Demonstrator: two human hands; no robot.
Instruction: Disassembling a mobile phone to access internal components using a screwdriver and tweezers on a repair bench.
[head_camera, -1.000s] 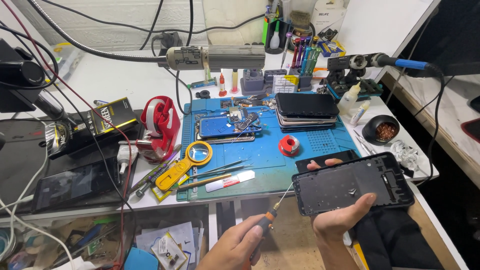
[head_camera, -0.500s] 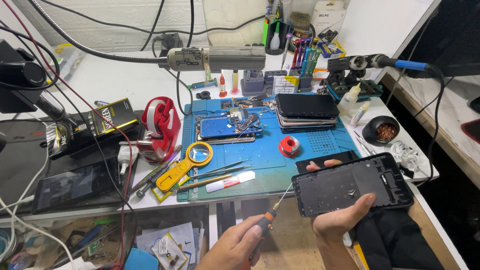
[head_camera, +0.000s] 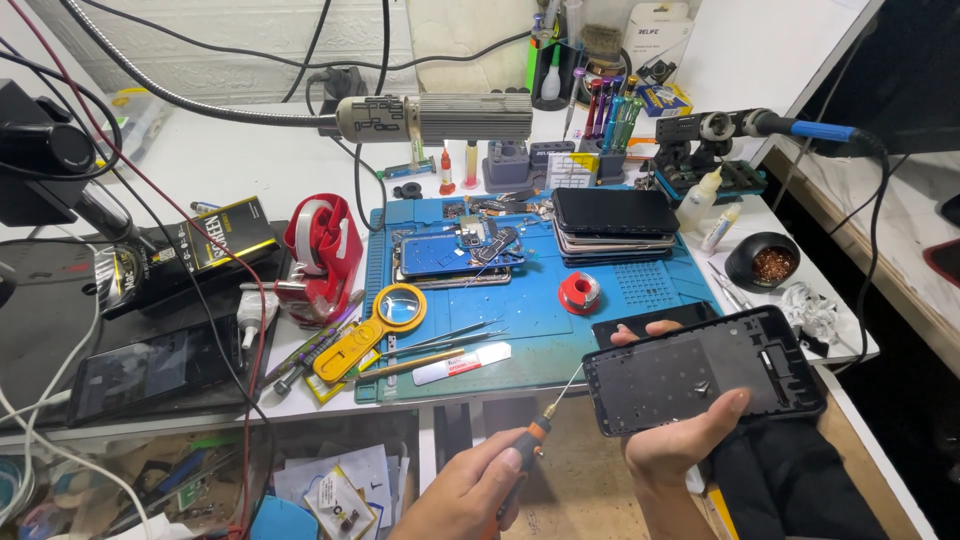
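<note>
My left hand (head_camera: 468, 492) grips an orange-and-black precision screwdriver (head_camera: 535, 437) below the table's front edge. Its thin shaft points up and to the right, and the tip sits at the left edge of a black phone frame (head_camera: 700, 370). My right hand (head_camera: 680, 440) holds that frame flat in front of the table, thumb on top and fingertips showing over its far edge. A second dark phone (head_camera: 650, 322) lies partly hidden under the frame, on the corner of the blue work mat (head_camera: 520, 310).
On the mat lie an opened blue phone (head_camera: 455, 255), a stack of phones (head_camera: 615, 225), a red round part (head_camera: 579, 292), tweezers (head_camera: 440, 340) and a yellow magnifier (head_camera: 375, 328). A red tape dispenser (head_camera: 322, 255) stands to the left. Bottles, tools and a gooseneck lamp (head_camera: 440, 117) are behind.
</note>
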